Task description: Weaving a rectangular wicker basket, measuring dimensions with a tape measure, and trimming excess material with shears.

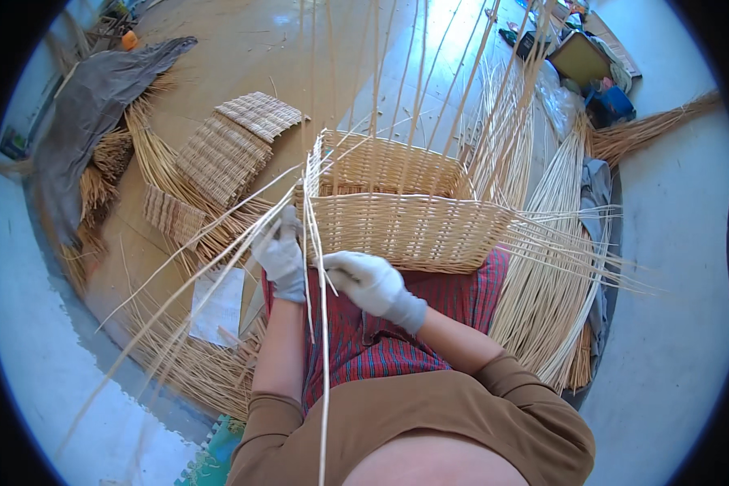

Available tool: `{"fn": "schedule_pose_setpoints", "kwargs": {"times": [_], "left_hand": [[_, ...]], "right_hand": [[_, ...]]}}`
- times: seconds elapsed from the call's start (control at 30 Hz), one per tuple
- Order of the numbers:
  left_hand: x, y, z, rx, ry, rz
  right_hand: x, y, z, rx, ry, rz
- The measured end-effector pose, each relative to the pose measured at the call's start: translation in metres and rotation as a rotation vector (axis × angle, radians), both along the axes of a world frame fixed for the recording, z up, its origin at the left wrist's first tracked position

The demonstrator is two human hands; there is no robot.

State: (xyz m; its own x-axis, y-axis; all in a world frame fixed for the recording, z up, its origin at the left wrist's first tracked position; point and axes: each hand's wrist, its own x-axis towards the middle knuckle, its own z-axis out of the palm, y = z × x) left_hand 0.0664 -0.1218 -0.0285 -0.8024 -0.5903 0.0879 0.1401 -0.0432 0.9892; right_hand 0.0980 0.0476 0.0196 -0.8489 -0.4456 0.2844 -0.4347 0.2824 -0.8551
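Note:
A rectangular woven wicker basket (401,231) rests across my lap, with several long upright canes rising from its rim. At its left corner is my left hand (280,253), in a white work glove with a grey cuff. Its fingers are closed around pale wicker canes (239,253) that fan out to the lower left. My right hand (371,282), gloved alike, sits below the basket's near left corner. Its fingertips pinch a pale cane (324,324) that hangs down over my lap. The exact grip of the fingertips is partly hidden.
Flat woven panels (228,154) lie on the floor at the left, over bundled brown canes. A grey cloth (97,121) covers more bundles there. Loose pale canes (555,275) spread along the right. Plastic bags and boxes (581,61) are at the far right.

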Motion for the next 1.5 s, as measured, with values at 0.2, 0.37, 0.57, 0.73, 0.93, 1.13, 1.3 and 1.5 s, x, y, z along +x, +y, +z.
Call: {"fn": "schedule_pose_setpoints", "kwargs": {"times": [0.2, 0.37, 0.57, 0.73, 0.93, 1.13, 1.3, 1.5], "left_hand": [[-0.016, -0.046, 0.000, 0.479, -0.064, -0.445], [-0.077, -0.077, 0.013, 0.010, 0.056, -1.017], [-0.077, -0.042, -0.007, -0.211, -0.001, -0.708], [-0.067, -0.013, -0.024, -0.099, -0.018, -0.407], [-0.065, 0.012, -0.014, 0.166, 0.047, -0.324], [-0.057, 0.032, -0.012, -0.121, 0.060, -0.098], [0.002, 0.044, -0.009, -0.443, -0.042, -0.001], [-0.015, 0.067, 0.012, -0.245, 0.250, -0.356]], "right_hand": [[-0.022, -0.070, 0.040, 0.392, 0.339, 0.149], [-0.013, -0.019, 0.027, 0.300, 0.329, 0.032], [-0.075, 0.025, -0.002, -0.501, -0.446, -0.600], [-0.164, -0.047, 0.049, 0.314, 0.425, -0.549], [-0.110, 0.017, 0.041, -0.492, 0.000, -0.325], [-0.061, 0.029, -0.017, -0.012, 0.152, -0.445], [-0.156, -0.028, 0.007, 0.868, 0.200, -0.259], [-0.112, -0.007, 0.028, 0.440, 0.041, -0.370]]}}
